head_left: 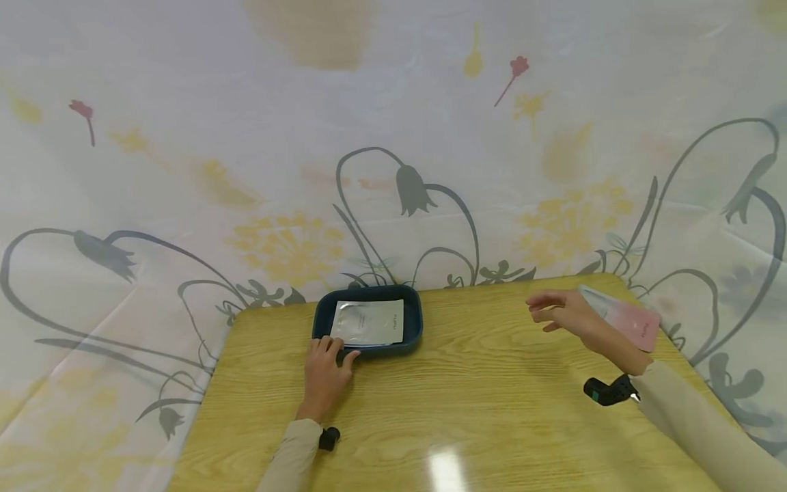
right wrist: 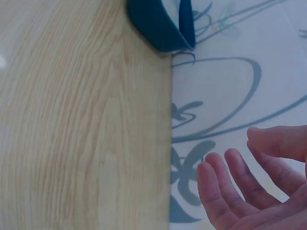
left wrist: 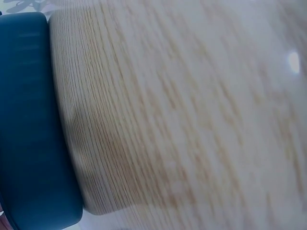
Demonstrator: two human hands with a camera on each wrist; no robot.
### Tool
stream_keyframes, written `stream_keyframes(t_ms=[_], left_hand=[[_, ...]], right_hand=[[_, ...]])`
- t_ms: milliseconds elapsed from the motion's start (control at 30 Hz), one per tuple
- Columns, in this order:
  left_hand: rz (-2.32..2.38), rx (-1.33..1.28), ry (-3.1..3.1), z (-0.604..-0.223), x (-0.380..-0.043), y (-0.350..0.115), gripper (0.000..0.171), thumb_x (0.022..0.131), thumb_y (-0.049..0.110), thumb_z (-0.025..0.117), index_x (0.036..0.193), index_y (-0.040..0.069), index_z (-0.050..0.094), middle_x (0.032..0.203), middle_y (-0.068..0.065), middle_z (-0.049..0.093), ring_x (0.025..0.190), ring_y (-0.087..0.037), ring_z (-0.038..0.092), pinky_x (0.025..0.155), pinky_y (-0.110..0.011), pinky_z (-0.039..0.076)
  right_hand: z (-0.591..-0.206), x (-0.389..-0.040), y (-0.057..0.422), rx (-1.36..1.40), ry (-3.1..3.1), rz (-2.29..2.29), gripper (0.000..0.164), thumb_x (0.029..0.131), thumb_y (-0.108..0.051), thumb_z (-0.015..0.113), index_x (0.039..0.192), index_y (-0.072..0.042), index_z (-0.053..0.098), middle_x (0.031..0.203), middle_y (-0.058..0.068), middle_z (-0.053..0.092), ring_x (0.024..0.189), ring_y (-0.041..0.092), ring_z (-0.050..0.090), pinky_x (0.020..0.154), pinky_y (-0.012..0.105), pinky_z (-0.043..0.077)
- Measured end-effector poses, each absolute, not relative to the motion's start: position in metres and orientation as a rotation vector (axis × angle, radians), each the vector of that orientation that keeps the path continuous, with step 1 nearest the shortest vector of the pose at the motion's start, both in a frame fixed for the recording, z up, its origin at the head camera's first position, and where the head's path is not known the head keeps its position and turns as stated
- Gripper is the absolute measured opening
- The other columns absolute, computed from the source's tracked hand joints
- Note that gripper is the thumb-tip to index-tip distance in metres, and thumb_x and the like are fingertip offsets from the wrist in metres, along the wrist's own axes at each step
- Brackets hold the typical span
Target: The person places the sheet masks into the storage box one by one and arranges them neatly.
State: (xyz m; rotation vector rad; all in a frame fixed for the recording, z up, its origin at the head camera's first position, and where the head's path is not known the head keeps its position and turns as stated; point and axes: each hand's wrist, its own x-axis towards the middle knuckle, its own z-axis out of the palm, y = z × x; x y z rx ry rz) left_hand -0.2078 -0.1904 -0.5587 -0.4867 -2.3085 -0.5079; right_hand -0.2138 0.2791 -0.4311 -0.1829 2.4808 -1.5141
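A dark blue tray (head_left: 415, 342) stands near the back edge of the table, with a silvery white sachet (head_left: 369, 322) lying in it. Over the tray's front left corner, my left hand (head_left: 324, 372) grips the rim, fingers hooked over it and thumb at the front side. In the left wrist view the tray's outer wall (left wrist: 36, 124) fills the left side; the hand is almost wholly out of that view. My right hand (head_left: 568, 316) hovers above the table at the right, holding nothing, its fingers (right wrist: 242, 177) loosely bent. Beside it lies a pink and white sachet (head_left: 636, 324), partly covered by the hand and wrist.
The wood-grain table (head_left: 467, 389) ends at the back against a flower-printed cloth (head_left: 393, 225). Both wrists wear small black cameras; the right one (head_left: 609, 391) sticks out below the sleeve.
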Motion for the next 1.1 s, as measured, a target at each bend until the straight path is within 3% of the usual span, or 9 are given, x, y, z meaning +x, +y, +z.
stream_keyframes(t_ms=[233, 333, 467, 533, 600, 700, 767, 1000, 1100], left_hand=[[-0.492, -0.480, -2.300, -0.558, -0.207, -0.192, 0.031, 0.078, 0.026, 0.077, 0.083, 0.000, 0.060, 0.079, -0.010, 0.050, 0.070, -0.029, 0.039, 0.071, -0.043, 0.035], [-0.506, -0.482, -2.299, -0.558, -0.206, -0.192, 0.031, 0.078, 0.025, 0.077, 0.083, 0.000, 0.060, 0.079, -0.011, 0.050, 0.070, -0.030, 0.039, 0.071, -0.043, 0.035], [-0.515, -0.469, -2.294, -0.558, -0.206, -0.192, 0.031, 0.078, 0.025, 0.078, 0.083, 0.000, 0.061, 0.079, -0.010, 0.050, 0.071, -0.028, 0.039, 0.070, -0.042, 0.034], [-0.511, -0.467, -2.280, -0.558, -0.207, -0.192, 0.031, 0.077, 0.025, 0.078, 0.083, 0.000, 0.060, 0.078, -0.010, 0.050, 0.070, -0.028, 0.039, 0.068, -0.041, 0.034], [-0.515, -0.461, -2.282, -0.558, -0.206, -0.193, 0.031, 0.077, 0.024, 0.078, 0.083, 0.000, 0.060, 0.078, -0.010, 0.049, 0.070, -0.028, 0.038, 0.068, -0.041, 0.033], [-0.515, -0.455, -2.278, -0.559, -0.206, -0.195, 0.031, 0.077, 0.024, 0.078, 0.083, -0.001, 0.060, 0.078, -0.010, 0.049, 0.070, -0.028, 0.038, 0.068, -0.041, 0.033], [-0.521, -0.449, -2.285, -0.559, -0.206, -0.195, 0.031, 0.077, 0.025, 0.078, 0.083, 0.000, 0.060, 0.078, -0.010, 0.049, 0.070, -0.028, 0.037, 0.068, -0.041, 0.033], [-0.512, -0.439, -2.277, -0.561, -0.206, -0.195, 0.032, 0.075, 0.025, 0.080, 0.082, 0.001, 0.059, 0.078, -0.009, 0.049, 0.070, -0.027, 0.038, 0.067, -0.040, 0.034], [-0.516, -0.444, -2.277, -0.561, -0.207, -0.195, 0.032, 0.076, 0.025, 0.079, 0.082, 0.001, 0.059, 0.078, -0.009, 0.048, 0.070, -0.026, 0.037, 0.067, -0.040, 0.034]], right_hand=[[-0.430, -0.204, 0.305, -0.157, 2.539, -1.535, 0.044, 0.095, -0.019, 0.057, 0.128, 0.009, 0.048, 0.122, 0.024, 0.054, 0.094, 0.016, 0.063, 0.076, 0.039, 0.053], [-0.431, -0.200, 0.318, -0.115, 2.543, -1.553, 0.047, 0.095, -0.021, 0.058, 0.129, 0.009, 0.046, 0.114, 0.008, 0.059, 0.089, 0.005, 0.062, 0.074, 0.034, 0.053], [-0.433, -0.197, 0.336, -0.049, 2.531, -1.585, 0.047, 0.095, -0.020, 0.058, 0.129, 0.010, 0.045, 0.100, -0.014, 0.060, 0.085, 0.000, 0.061, 0.074, 0.031, 0.053], [-0.435, -0.196, 0.344, -0.015, 2.540, -1.600, 0.044, 0.095, -0.020, 0.059, 0.128, 0.007, 0.048, 0.095, -0.021, 0.059, 0.084, -0.002, 0.061, 0.074, 0.029, 0.053], [-0.438, -0.195, 0.351, 0.017, 2.553, -1.638, 0.031, 0.094, -0.020, 0.060, 0.122, -0.006, 0.057, 0.091, -0.025, 0.059, 0.082, -0.003, 0.061, 0.072, 0.028, 0.053], [-0.441, -0.193, 0.360, 0.070, 2.572, -1.669, 0.019, 0.093, -0.020, 0.061, 0.112, -0.020, 0.059, 0.089, -0.025, 0.058, 0.081, -0.005, 0.060, 0.069, 0.025, 0.053], [-0.442, -0.192, 0.366, 0.107, 2.571, -1.689, 0.017, 0.093, -0.019, 0.061, 0.110, -0.023, 0.058, 0.089, -0.024, 0.058, 0.079, -0.005, 0.059, 0.068, 0.024, 0.053], [-0.455, -0.195, 0.388, 0.261, 2.582, -1.702, 0.018, 0.093, -0.019, 0.060, 0.110, -0.016, 0.057, 0.085, -0.028, 0.054, 0.073, -0.006, 0.058, 0.065, 0.024, 0.053], [-0.461, -0.196, 0.398, 0.318, 2.592, -1.667, 0.033, 0.092, -0.021, 0.061, 0.118, -0.001, 0.055, 0.083, -0.029, 0.053, 0.072, -0.005, 0.057, 0.064, 0.024, 0.052]])
